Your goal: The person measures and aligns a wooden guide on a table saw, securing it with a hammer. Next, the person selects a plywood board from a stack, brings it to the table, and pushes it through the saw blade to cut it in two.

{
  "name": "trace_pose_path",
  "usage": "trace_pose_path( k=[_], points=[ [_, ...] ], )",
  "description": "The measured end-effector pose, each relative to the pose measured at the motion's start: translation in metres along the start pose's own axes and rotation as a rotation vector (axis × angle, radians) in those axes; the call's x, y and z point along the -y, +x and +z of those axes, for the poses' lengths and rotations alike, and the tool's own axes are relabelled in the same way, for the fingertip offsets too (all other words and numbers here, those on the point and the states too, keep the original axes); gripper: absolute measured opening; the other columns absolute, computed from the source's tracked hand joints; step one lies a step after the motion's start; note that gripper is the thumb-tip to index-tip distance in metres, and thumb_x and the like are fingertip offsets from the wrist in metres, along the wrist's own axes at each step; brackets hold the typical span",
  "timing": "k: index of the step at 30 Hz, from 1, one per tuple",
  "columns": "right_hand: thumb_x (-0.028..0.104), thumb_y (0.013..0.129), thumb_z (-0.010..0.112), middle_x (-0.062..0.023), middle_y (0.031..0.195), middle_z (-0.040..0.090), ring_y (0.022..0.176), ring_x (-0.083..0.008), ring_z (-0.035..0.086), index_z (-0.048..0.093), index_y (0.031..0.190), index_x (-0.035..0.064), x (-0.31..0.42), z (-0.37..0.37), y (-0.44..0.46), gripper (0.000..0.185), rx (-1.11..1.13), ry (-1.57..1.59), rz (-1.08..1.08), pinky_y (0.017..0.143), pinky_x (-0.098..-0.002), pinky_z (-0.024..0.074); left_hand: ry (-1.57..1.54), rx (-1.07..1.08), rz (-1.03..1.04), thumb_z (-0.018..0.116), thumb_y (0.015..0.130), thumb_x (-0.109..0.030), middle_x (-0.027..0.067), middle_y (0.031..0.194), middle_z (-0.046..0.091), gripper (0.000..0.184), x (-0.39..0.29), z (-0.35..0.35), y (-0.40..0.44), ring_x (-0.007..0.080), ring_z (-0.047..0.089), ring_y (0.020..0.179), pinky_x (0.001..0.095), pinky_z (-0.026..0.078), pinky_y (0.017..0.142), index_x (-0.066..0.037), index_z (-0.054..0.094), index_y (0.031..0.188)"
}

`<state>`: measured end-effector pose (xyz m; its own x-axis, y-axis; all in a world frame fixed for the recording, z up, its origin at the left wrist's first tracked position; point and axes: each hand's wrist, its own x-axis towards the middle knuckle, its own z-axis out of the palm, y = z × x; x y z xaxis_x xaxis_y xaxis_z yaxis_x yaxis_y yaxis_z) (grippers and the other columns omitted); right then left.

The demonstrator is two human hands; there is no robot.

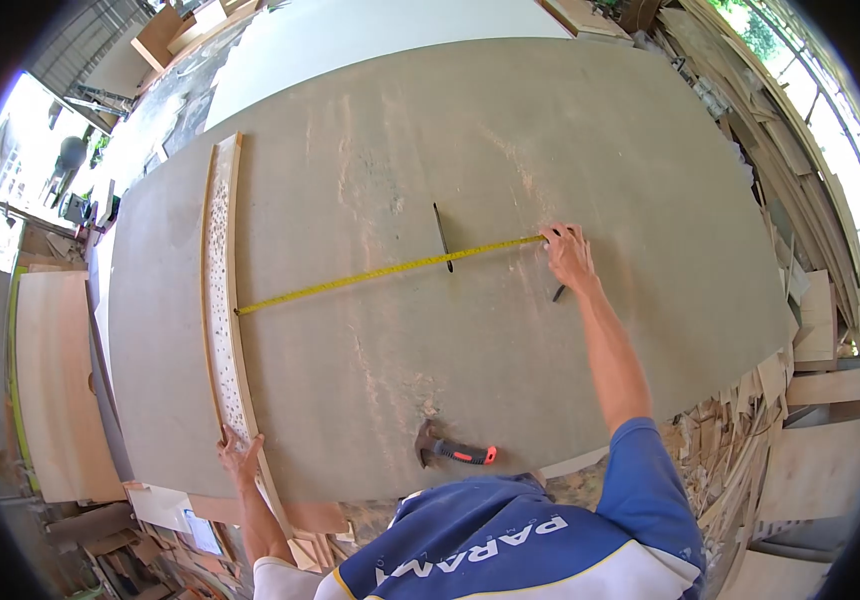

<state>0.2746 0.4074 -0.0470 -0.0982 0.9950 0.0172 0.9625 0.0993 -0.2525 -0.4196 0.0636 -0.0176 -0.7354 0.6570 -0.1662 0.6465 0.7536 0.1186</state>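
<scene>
A long narrow wooden panel [221, 290] with raised edges and a dark-speckled middle lies lengthwise on the left of the large grey-brown board [640, 170]. My left hand [241, 460] grips its near end, with thumb and fingers spanning the two edges. My right hand [570, 258] is closed on the yellow tape measure [380, 272], whose blade runs across to the panel's right edge. Its case is mostly hidden by the hand. A thin dark pencil or pen [444, 238] lies under the blade. Just below my right hand is a small dark stick-like thing [558, 293].
A claw hammer [455, 447] with a black and red handle lies near the board's front edge. Stacked planks [800, 150] line the right side, and wood scraps [715, 450] lie below. A white sheet [370, 25] is behind; a pale wood panel [62, 385] stands at left.
</scene>
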Motion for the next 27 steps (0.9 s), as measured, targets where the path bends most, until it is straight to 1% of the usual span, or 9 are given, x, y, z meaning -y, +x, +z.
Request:
trace_pose_path(
  k=[4,6,8,10,11,13,16,19,27],
  points=[
    [0.012,0.09,0.064,-0.0059,0.129,0.058,0.125,-0.033,0.049,0.062,0.126,0.0165,-0.002,0.001,-0.002,0.036,0.0,-0.023,0.024,0.099,-0.0551,0.0461,-0.005,0.0,0.021,0.083,0.064,-0.049,0.0273,0.144,0.041,0.102,-0.005,-0.003,0.0,0.0469,0.041,0.133,0.0542,0.039,0.109,-0.013,0.043,0.151],
    [0.013,0.089,0.065,-0.0055,0.127,0.058,0.124,-0.0317,0.05,0.063,0.125,0.017,-0.008,0.008,0.001,0.036,-0.028,-0.035,0.001,0.099,-0.0534,0.0465,-0.056,0.015,0.066,0.086,0.064,-0.047,0.0307,0.136,0.048,0.103,-0.01,-0.012,-0.004,0.0434,0.051,0.126,0.0469,0.043,0.107,-0.003,0.046,0.148],
    [0.014,0.088,0.066,-0.0052,0.126,0.059,0.122,-0.0315,0.051,0.064,0.123,0.0168,-0.015,0.014,0.003,0.035,-0.042,-0.022,-0.039,0.099,-0.052,0.0469,-0.057,0.005,0.062,0.088,0.063,-0.044,0.0294,0.138,0.047,0.104,-0.003,-0.006,0.0,0.042,0.049,0.129,0.0466,0.041,0.109,-0.004,0.044,0.149],
    [0.014,0.089,0.066,-0.0056,0.126,0.059,0.122,-0.032,0.051,0.064,0.122,0.0156,-0.014,0.01,0.002,0.033,-0.036,-0.011,-0.055,0.098,-0.0515,0.047,-0.088,0.037,0.035,0.086,0.061,-0.049,0.0251,0.146,0.04,0.106,0.009,0.003,0.006,0.0437,0.039,0.135,0.0518,0.037,0.111,-0.012,0.042,0.152],
    [0.014,0.089,0.065,-0.006,0.127,0.058,0.122,-0.0322,0.051,0.064,0.122,0.0148,-0.015,0.01,0.003,0.033,-0.032,-0.003,-0.059,0.099,-0.0515,0.0469,-0.088,0.023,-0.001,0.086,0.061,-0.049,0.0251,0.146,0.04,0.106,0.0,-0.006,0.001,0.0437,0.039,0.135,0.0518,0.037,0.111,-0.012,0.042,0.152],
    [0.014,0.09,0.065,-0.0062,0.127,0.058,0.123,-0.0323,0.05,0.063,0.123,0.0145,-0.009,0.005,0.003,0.033,-0.024,0.008,-0.07,0.099,-0.0518,0.0467,-0.051,0.055,-0.055,0.086,0.063,-0.047,0.0234,0.146,0.041,0.107,-0.022,-0.021,-0.01,0.041,0.04,0.136,0.0495,0.037,0.113,-0.007,0.042,0.151],
    [0.013,0.091,0.064,-0.0063,0.128,0.057,0.124,-0.0324,0.049,0.063,0.124,0.014,-0.003,-0.002,0.003,0.033,-0.006,0.007,-0.053,0.098,-0.0519,0.0466,-0.08,0.053,-0.045,0.085,0.063,-0.048,0.0203,0.146,0.041,0.106,-0.011,-0.013,-0.005,0.0409,0.039,0.137,0.0511,0.036,0.113,-0.01,0.042,0.152],
    [0.012,0.091,0.063,-0.0063,0.128,0.056,0.124,-0.0325,0.049,0.062,0.124,0.0138,-0.003,-0.002,0.003,0.032,-0.001,-0.007,-0.056,0.098,-0.0517,0.0468,-0.128,0.036,-0.022,0.087,0.06,-0.045,0.0238,0.146,0.038,0.105,0.001,-0.002,0.002,0.0435,0.037,0.136,0.0528,0.034,0.112,-0.013,0.044,0.151],
    [0.011,0.092,0.062,-0.0059,0.127,0.057,0.124,-0.0317,0.049,0.062,0.121,0.0132,-0.002,-0.005,0.001,0.029,-0.017,-0.018,-0.078,0.096,-0.0514,0.0478,-0.114,0.045,-0.04,0.087,0.06,-0.045,0.0239,0.146,0.038,0.107,0.0,0.0,0.003,0.043,0.038,0.136,0.0518,0.034,0.113,-0.013,0.043,0.152]
  ],
)
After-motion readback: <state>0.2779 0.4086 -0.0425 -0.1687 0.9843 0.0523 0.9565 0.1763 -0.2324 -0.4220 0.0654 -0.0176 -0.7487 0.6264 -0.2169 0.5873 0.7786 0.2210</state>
